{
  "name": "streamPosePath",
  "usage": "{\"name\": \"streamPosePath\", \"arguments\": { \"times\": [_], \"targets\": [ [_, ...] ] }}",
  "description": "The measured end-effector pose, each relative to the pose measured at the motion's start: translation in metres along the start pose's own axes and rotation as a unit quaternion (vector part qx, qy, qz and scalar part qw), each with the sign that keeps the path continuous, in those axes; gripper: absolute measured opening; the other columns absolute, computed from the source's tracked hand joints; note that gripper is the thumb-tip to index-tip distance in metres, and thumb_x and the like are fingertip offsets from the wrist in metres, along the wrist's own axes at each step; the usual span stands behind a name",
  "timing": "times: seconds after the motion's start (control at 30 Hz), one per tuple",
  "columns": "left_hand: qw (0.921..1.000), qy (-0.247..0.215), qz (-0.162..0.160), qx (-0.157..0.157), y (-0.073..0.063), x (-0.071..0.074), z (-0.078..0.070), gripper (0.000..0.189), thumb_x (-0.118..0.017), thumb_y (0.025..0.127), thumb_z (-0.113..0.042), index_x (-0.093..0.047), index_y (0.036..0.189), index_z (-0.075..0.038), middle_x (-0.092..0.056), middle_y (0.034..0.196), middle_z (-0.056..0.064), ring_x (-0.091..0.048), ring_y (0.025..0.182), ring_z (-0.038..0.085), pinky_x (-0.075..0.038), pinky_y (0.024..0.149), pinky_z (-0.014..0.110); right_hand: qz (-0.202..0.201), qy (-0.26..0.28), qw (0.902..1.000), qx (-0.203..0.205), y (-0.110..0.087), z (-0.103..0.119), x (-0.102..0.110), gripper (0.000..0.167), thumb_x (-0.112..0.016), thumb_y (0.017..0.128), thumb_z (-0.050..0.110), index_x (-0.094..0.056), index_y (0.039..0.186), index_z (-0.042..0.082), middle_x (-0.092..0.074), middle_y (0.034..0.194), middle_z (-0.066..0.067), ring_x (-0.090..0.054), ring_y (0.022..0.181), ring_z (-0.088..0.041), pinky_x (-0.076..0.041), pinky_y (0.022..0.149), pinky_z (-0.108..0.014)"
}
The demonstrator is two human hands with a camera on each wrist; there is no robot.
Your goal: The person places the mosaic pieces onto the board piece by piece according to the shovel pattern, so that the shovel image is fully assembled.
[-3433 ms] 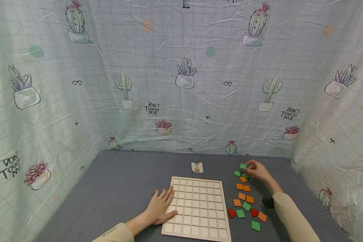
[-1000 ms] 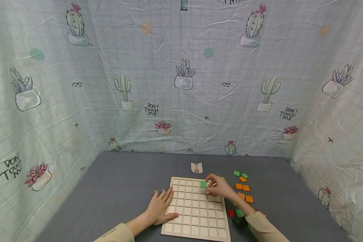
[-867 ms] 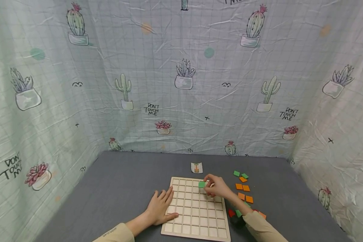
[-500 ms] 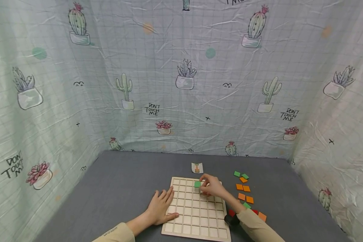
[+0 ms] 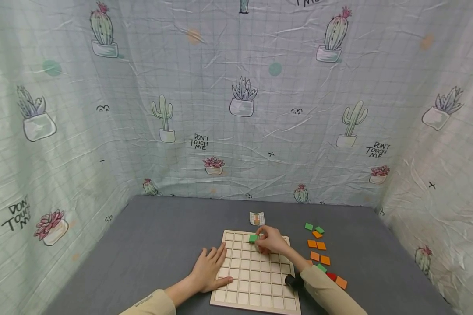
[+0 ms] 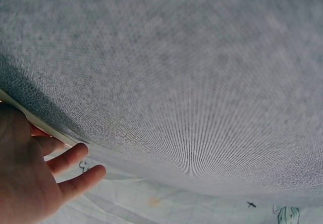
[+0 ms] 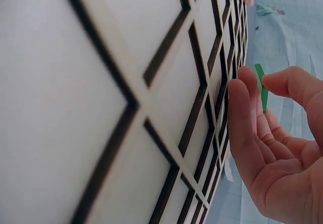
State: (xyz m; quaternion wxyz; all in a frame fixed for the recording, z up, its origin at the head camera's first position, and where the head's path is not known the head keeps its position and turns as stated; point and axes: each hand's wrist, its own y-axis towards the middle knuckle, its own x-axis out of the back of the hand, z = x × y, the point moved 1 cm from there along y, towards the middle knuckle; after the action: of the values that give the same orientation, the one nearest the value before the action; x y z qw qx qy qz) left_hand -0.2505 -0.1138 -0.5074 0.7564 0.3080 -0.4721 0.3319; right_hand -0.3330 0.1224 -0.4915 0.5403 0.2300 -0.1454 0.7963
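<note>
Carried leftward, a green tile (image 5: 253, 238) is pinched near the board's (image 5: 255, 276) far edge by the right hand (image 5: 270, 240), the left hand (image 5: 208, 270) spread; loose tiles (image 5: 332, 276) are part-hidden by a sleeve (image 5: 331, 293).

On the bench (image 5: 161, 236), a board (image 5: 255, 275) before a card (image 5: 256, 218), loose tiles (image 5: 321, 246) to the right. On the board's left edge, the left grip (image 5: 210, 271); over its far rows, one tile (image 5: 253, 238) in the right grip (image 5: 273, 241)
</note>
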Motion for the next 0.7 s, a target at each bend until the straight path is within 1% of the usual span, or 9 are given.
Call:
{"name": "streamPosePath", "arguments": {
  "times": [0.1,0.3,0.47,0.6,0.7],
  "targets": [
    [1.0000,0.001,0.002,0.001,0.000,0.000,0.000,0.086,-0.020,0.081,-0.072,-0.038,0.135,-0.009,-0.034,0.143,0.008,-0.046,0.114,0.022,-0.037,0.089,0.045,0.005,0.021,0.9995,-0.022,0.003,0.000,-0.001,0.026,-0.060,0.079,0.007,-0.053,0.102,-0.002,-0.062,0.068,-0.008,-0.059,0.050,-0.016,-0.049,0.047,-0.031],
    [1.0000,0.001,-0.001,0.001,0.000,0.000,0.000,0.086,-0.019,0.081,-0.072,-0.038,0.135,-0.008,-0.034,0.143,0.008,-0.046,0.114,0.022,-0.037,0.089,0.045,0.007,0.027,0.9990,-0.036,0.009,0.002,-0.004,0.028,-0.061,0.079,0.009,-0.053,0.103,-0.002,-0.063,0.068,-0.007,-0.061,0.050,-0.014,-0.050,0.049,-0.030],
    [1.0000,-0.003,0.002,0.000,0.001,0.000,0.000,0.086,-0.020,0.081,-0.072,-0.038,0.136,-0.008,-0.033,0.144,0.008,-0.046,0.114,0.022,-0.038,0.089,0.044,0.017,0.066,0.9960,-0.057,0.013,0.005,-0.007,0.029,-0.060,0.079,0.005,-0.052,0.105,-0.005,-0.065,0.069,-0.012,-0.063,0.053,-0.017,-0.051,0.051,-0.032],
    [1.0000,-0.005,0.001,0.001,0.000,0.000,-0.001,0.085,-0.021,0.081,-0.072,-0.038,0.135,-0.008,-0.034,0.143,0.008,-0.046,0.115,0.023,-0.037,0.089,0.045,0.010,0.079,0.9952,-0.057,0.016,0.003,-0.010,0.031,-0.061,0.078,0.003,-0.052,0.105,-0.005,-0.065,0.072,-0.015,-0.064,0.054,-0.019,-0.051,0.051,-0.032],
    [1.0000,-0.002,-0.003,0.002,0.000,-0.001,-0.001,0.085,-0.021,0.081,-0.072,-0.039,0.135,-0.008,-0.035,0.143,0.008,-0.046,0.114,0.023,-0.037,0.089,0.045,0.003,0.078,0.9956,-0.053,0.019,0.002,-0.012,0.030,-0.061,0.077,0.003,-0.052,0.105,-0.005,-0.065,0.072,-0.014,-0.063,0.053,-0.017,-0.051,0.050,-0.032]
  ]
}}
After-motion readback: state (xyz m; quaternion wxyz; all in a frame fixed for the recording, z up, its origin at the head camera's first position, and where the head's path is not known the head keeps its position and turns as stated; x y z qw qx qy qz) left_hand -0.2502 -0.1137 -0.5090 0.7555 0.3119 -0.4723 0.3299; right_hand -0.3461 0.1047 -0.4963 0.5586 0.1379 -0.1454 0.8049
